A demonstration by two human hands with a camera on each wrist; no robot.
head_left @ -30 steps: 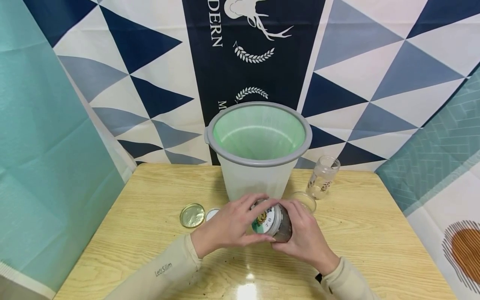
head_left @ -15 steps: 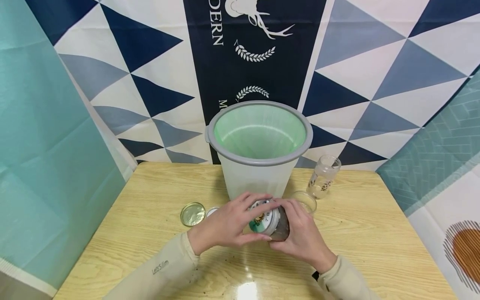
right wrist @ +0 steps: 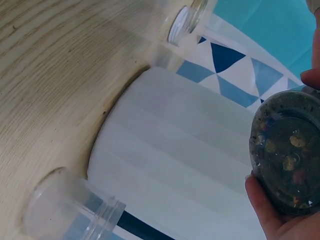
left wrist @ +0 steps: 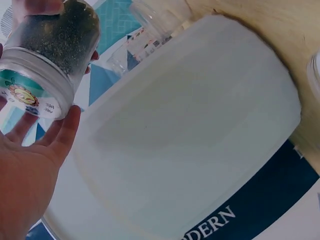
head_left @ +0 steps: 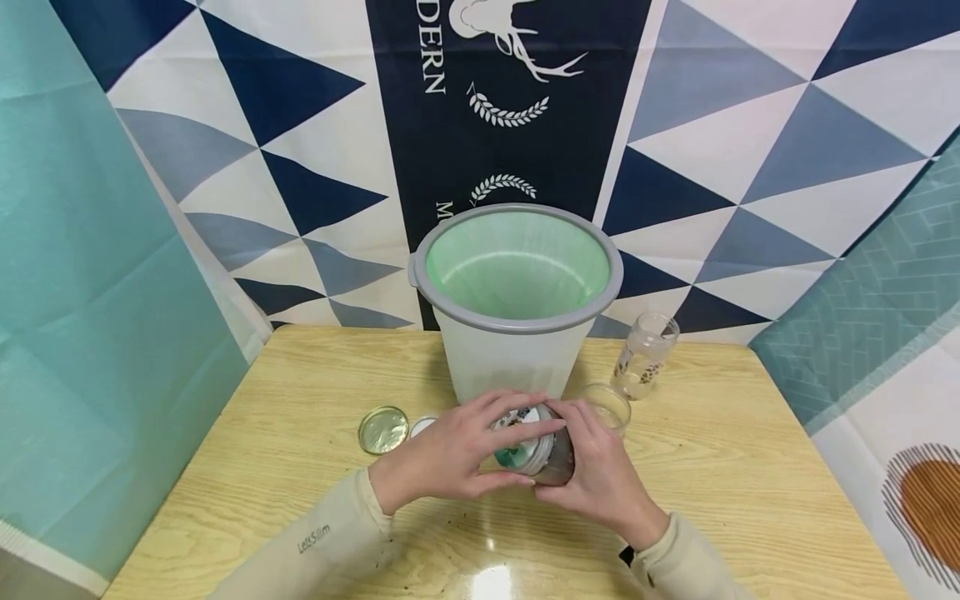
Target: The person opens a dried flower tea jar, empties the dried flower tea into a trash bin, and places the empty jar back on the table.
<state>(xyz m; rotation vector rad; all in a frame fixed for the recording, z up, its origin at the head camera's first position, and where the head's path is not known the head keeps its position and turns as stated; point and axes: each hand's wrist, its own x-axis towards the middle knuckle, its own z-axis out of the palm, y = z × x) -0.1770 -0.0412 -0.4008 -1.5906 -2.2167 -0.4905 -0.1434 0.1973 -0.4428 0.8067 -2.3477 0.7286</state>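
Both hands hold one jar (head_left: 546, 450) just above the table (head_left: 712, 467). The left hand (head_left: 450, 454) curls its fingers round the jar's white lid (head_left: 517, 442), while the right hand (head_left: 600, 475) grips the dark-filled body from the other side. Just beyond the hands stands a grey-rimmed bin (head_left: 517, 333) with a green liner. A gold lid (head_left: 383, 430) lies left of the left hand; a clear bottle (head_left: 643, 355) stands beyond the right hand.
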